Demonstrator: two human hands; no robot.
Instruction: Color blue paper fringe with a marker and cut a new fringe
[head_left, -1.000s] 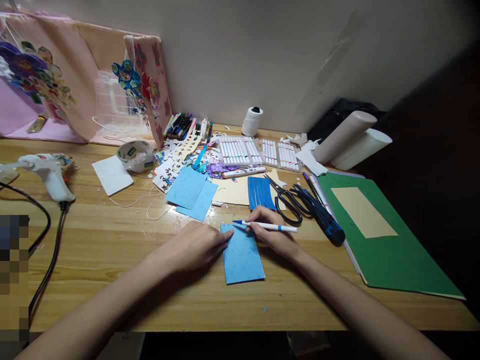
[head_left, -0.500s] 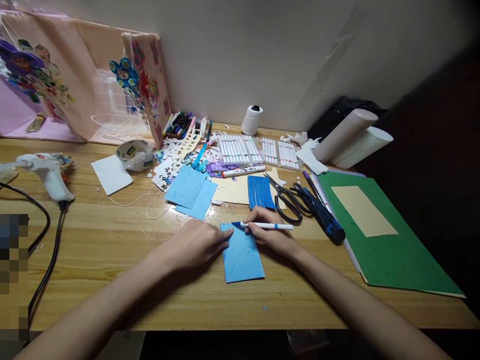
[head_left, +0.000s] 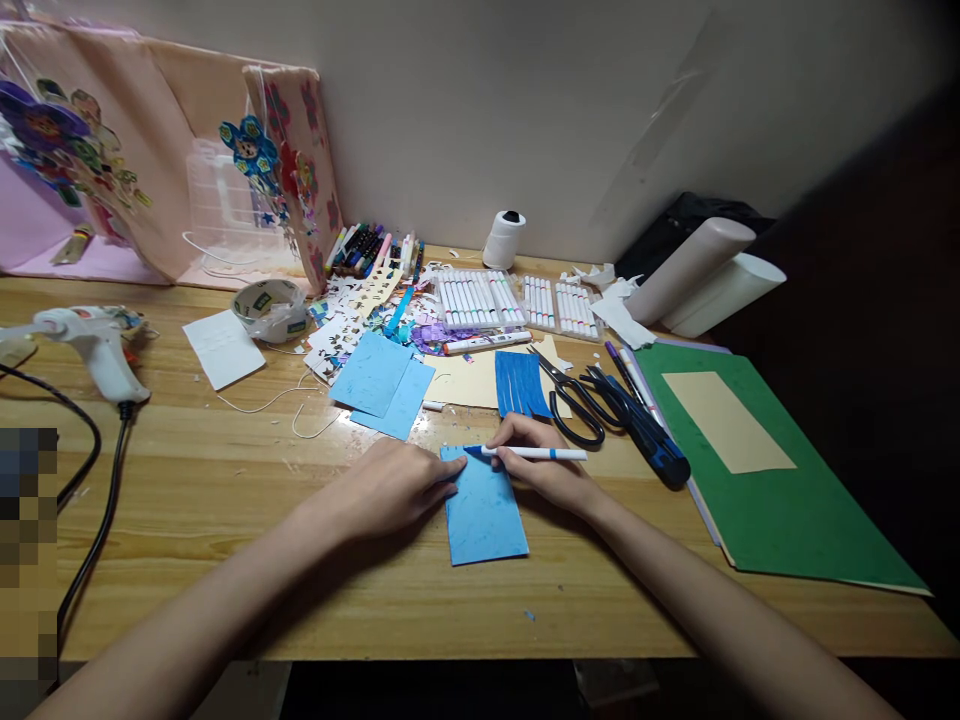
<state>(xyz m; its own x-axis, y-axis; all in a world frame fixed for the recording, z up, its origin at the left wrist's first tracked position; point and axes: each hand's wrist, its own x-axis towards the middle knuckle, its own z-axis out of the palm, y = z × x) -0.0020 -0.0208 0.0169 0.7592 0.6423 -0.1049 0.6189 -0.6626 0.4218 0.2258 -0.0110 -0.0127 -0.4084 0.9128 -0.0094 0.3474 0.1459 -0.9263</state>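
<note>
just in front of the scissors (head_left: 577, 400), the left hand (head_left: 390, 490) lies flat, pinning the blue card (head_left: 484, 510); the right hand (head_left: 544, 470) grips a pen (head_left: 532, 453), tip at the card's top edge; marking seems underway, needing a steady stroke.

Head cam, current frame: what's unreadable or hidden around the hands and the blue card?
- Pen tip contact with the blue card: too small to tell in the head view.
- Marks on the card: none legible, too small.
- Right hand grip on the pen: fingertips hidden under the hand.
- Card's left edge: covered by the left hand.
- Tape roll label: too small.
- Lower left corner: pixelated block.
</note>
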